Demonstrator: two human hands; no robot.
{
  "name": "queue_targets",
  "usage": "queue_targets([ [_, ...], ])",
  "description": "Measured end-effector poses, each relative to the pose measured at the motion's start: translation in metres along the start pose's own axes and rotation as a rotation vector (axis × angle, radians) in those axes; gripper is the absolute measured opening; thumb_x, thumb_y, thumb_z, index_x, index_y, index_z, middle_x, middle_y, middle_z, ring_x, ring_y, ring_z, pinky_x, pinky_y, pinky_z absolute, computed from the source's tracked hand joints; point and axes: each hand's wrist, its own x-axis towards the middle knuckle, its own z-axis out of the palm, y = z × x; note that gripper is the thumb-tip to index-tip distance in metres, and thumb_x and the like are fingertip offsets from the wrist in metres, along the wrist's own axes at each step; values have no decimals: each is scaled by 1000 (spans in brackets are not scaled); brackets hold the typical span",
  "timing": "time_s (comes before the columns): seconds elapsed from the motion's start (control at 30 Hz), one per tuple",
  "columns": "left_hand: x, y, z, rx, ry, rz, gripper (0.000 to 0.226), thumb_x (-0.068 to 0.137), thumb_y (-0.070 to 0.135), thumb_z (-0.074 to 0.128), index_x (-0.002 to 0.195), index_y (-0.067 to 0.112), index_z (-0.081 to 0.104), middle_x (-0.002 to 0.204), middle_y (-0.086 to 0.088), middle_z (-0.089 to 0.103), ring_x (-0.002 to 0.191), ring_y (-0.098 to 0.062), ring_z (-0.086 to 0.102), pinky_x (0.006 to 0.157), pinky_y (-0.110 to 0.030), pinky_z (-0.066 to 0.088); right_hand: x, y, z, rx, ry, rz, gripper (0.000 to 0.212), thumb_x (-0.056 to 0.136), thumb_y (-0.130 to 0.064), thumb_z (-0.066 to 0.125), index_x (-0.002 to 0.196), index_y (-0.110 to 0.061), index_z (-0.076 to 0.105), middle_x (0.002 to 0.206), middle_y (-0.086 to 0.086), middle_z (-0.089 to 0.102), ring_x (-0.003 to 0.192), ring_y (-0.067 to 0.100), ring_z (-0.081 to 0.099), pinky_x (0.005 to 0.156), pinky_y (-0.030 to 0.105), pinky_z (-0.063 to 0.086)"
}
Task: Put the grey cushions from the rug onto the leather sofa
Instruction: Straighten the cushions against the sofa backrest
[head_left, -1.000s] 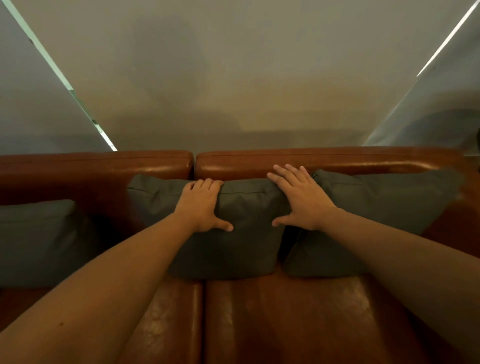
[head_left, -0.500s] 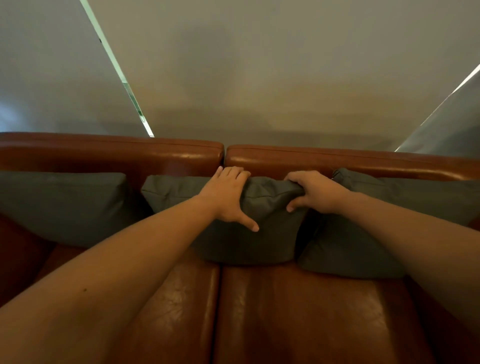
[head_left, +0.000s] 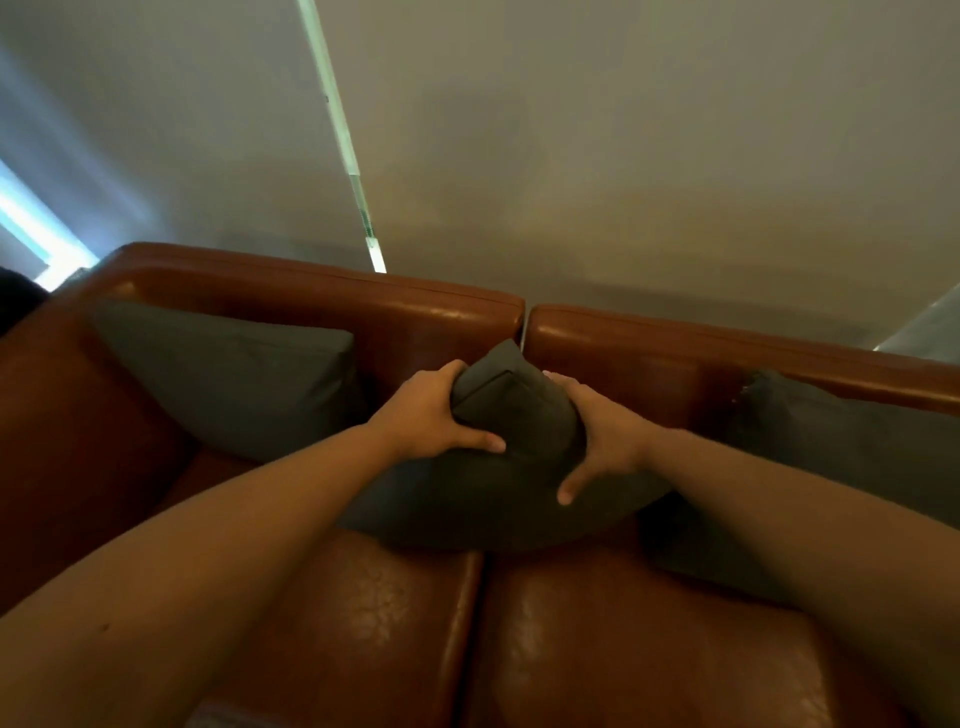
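Three grey cushions are on the brown leather sofa (head_left: 363, 613). The middle cushion (head_left: 498, 493) is tipped so one corner points up at the gap between the two backrests. My left hand (head_left: 431, 415) grips its left side and my right hand (head_left: 597, 431) grips its right side, thumbs on the front face. Its lower edge rests on the seat. A second cushion (head_left: 234, 374) leans against the left backrest. The third cushion (head_left: 841, 441) leans at the right, partly hidden by my right forearm.
A pale wall (head_left: 623, 156) rises behind the sofa, with a bright vertical strip (head_left: 337, 119) on it. The left armrest (head_left: 67, 415) closes the sofa's left end. Bright light (head_left: 31, 228) shows at the far left.
The view has swung to the right and down. The middle cushion has been turned from leaning flat to corner-up, and both hands have closed on its sides.
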Motion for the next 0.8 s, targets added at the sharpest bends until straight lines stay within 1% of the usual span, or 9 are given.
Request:
queue_targets([
  [0.07, -12, -9, -8, -26, -24, -28, 91, 44, 61, 88, 119, 30, 47, 113, 12, 61, 105, -8, 60, 86, -28, 53, 14, -11, 17, 68, 64, -29, 126, 45, -34, 98, 144, -36, 21, 145, -4, 37, 136, 23, 36, 112, 49, 33],
  [0.13, -20, -10, -19, 7, -18, 0, 107, 41, 64, 87, 131, 28, 40, 123, 10, 57, 109, -8, 57, 88, -23, 49, 25, -22, 25, 44, 61, -35, 112, 49, -30, 96, 138, -37, 28, 139, -4, 46, 130, 24, 44, 106, 49, 39],
  [0.2, -22, -4, -30, 40, 34, 61, 117, 39, 70, 84, 137, 29, 35, 131, 8, 53, 115, -9, 53, 90, -22, 46, 37, -32, 30, -31, 60, -57, 111, 49, -33, 96, 138, -34, 30, 136, -2, 49, 126, 23, 47, 103, 48, 42],
  [0.27, -18, 4, -39, 139, 47, 93, 119, 41, 74, 81, 140, 29, 33, 139, 5, 49, 123, -12, 48, 97, -29, 44, 47, -47, 33, -104, 60, -79, 117, 47, -38, 95, 142, -31, 27, 135, -2, 50, 124, 22, 48, 100, 45, 44],
  [0.33, -14, 12, -45, 336, -18, 50, 113, 46, 70, 82, 140, 26, 37, 138, 3, 50, 123, -17, 48, 99, -37, 45, 54, -56, 38, -151, 74, -84, 124, 45, -42, 95, 145, -30, 24, 137, -2, 48, 124, 21, 46, 101, 43, 44],
  [0.47, -15, 8, -53, 680, -200, -135, 88, 54, 63, 83, 126, 21, 56, 115, 0, 62, 100, -20, 59, 85, -39, 53, 59, -52, 53, -132, 50, -97, 135, 44, -50, 93, 151, -32, 13, 148, -4, 34, 134, 20, 30, 112, 44, 30],
  [0.63, -20, -9, -61, 988, -401, -234, 100, 51, 66, 81, 135, 22, 49, 124, -2, 59, 106, -27, 59, 84, -43, 53, 63, -29, 71, -257, -76, -46, 134, 53, -46, 91, 153, -36, 3, 160, -2, 16, 146, 25, 14, 118, 54, 10],
  [0.73, -29, -38, -58, 954, -509, -294, 101, 57, 56, 84, 140, 17, 40, 132, -6, 50, 113, -29, 54, 92, -44, 50, 69, -30, 84, -260, -97, -59, 124, 62, -55, 84, 152, -40, 0, 161, -1, 14, 146, 23, 13, 119, 52, 3],
  [0.8, -43, -66, -56, 904, -476, -313, 111, 59, 63, 80, 146, 15, 30, 140, -8, 42, 121, -32, 46, 103, -46, 41, 78, -41, 96, -267, -94, -92, 119, 66, -59, 79, 152, -40, 0, 162, -1, 13, 147, 23, 12, 118, 50, 4],
])
